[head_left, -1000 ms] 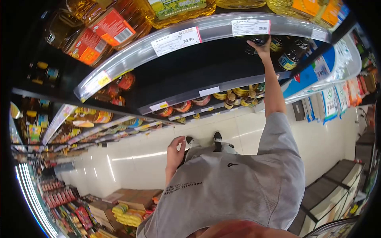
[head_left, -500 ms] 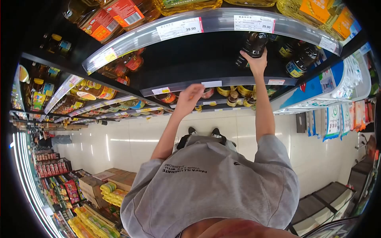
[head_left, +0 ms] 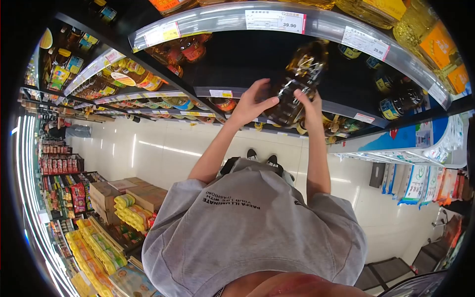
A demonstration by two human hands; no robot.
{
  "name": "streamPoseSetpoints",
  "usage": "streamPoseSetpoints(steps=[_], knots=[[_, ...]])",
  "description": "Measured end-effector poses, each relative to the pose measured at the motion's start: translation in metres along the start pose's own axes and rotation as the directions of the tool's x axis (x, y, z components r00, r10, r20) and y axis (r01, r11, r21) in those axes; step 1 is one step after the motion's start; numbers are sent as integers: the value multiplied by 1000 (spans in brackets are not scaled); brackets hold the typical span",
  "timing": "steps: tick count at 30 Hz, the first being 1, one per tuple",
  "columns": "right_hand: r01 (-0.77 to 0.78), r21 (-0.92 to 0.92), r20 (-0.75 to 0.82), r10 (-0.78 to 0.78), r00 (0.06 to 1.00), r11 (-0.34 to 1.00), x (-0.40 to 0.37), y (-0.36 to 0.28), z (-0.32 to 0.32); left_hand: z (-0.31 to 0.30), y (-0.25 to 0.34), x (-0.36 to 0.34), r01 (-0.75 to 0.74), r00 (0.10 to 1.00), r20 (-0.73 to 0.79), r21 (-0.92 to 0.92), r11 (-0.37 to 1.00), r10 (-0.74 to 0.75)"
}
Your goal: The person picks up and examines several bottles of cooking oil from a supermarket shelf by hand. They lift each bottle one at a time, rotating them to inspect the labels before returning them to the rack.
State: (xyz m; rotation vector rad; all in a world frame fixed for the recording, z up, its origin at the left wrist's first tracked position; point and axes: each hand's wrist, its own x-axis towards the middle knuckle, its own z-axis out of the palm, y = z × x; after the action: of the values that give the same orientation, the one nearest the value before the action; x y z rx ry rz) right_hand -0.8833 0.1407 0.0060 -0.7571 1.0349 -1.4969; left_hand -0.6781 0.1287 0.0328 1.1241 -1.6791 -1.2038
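Note:
My right hand (head_left: 310,106) is closed around a large dark bottle (head_left: 292,91), with the thumb across its side. Motion blurs the bottle, which is tilted in front of the dark shelf (head_left: 232,64); amber liquid shows near its upper end. Just left of the bottle's lower part is my left hand (head_left: 255,105), its thumb and fingers spread. Whether it touches the bottle I cannot tell. Other dark bottles (head_left: 403,103) with blue and yellow labels lie on the shelf's right side.
Above is a curved shelf edge (head_left: 217,24) with price tags. Red-labelled bottles (head_left: 190,48) are at the shelf's left. White and green packages (head_left: 414,183) hang at right. Cartons (head_left: 143,195) and yellow packs (head_left: 131,210) are at lower left. A person (head_left: 74,131) is far left.
My right hand has drawn the bottle out from the shelf, down and leftward towards my body. My left hand has moved up and right, spreading beside it. The view has shifted.

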Motion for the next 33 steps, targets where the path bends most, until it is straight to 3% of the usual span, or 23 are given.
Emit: streamPoseSetpoints(steps=[1,4,5,6,8,10,12,13,14,16,20,22,23,24,26,27,29,30,31,33], knots=[[27,-115,11,-26,1000,993,-7,9,7,0,-5,-2,84,994,83,-163,983,-72],[88,-558,9,-100,995,825,-32,22,34,0,-32,-24,117,993,-8,-84,990,-118],[160,-566,67,-148,987,809,-33,40,36,0,-51,-32,122,989,-78,-75,990,-128],[56,-572,46,-37,998,819,-38,43,40,-4,-49,-43,95,989,-96,-163,982,-112],[135,-558,106,-90,990,819,-45,64,42,-15,-58,-66,197,953,-134,-403,894,-271],[34,-548,126,43,991,835,-46,79,37,-25,-80,-90,246,907,-157,-553,796,-390],[-166,-373,75,208,975,913,-52,54,55,-35,-97,-115,295,859,-33,-784,547,-511],[-148,-373,143,214,966,916,-49,57,54,-35,-97,-123,255,855,-31,-843,473,-517],[-129,-372,211,220,952,919,-46,60,53,-38,-98,-129,257,870,43,-890,377,-492],[-135,-359,217,223,950,923,-44,66,63,-39,-91,-136,155,880,-15,-936,317,-474],[-175,-299,208,243,948,938,-49,80,77,-48,-104,-150,151,891,3,-945,289,-454],[-159,-290,214,226,950,944,-54,79,84,-44,-91,-151,150,948,106,-980,130,-299],[-145,-281,220,211,952,949,-57,78,88,-45,-86,-148,198,974,189,-978,66,-128],[-140,-285,213,205,955,948,-58,77,92,-45,-78,-145,204,973,195,-977,62,-121],[-170,-229,256,228,940,958,-60,73,101,-46,-67,-143,239,971,236,-968,-81,47],[-163,-232,247,220,944,959,-62,70,107,-52,-67,-138,368,913,317,-912,-182,258],[-279,99,402,218,889,955,-66,65,125,-57,-63,-149,374,922,335,-902,-215,195],[-267,101,393,208,896,958,-67,63,136,-64,-56,-151,369,929,348,-898,-242,124],[-308,195,431,201,880,931,-70,62,147,-72,-62,-154,400,916,375,-859,-319,138],[-341,285,462,183,868,896,-75,69,169,-87,-74,-153,451,891,408,-841,-298,198]])
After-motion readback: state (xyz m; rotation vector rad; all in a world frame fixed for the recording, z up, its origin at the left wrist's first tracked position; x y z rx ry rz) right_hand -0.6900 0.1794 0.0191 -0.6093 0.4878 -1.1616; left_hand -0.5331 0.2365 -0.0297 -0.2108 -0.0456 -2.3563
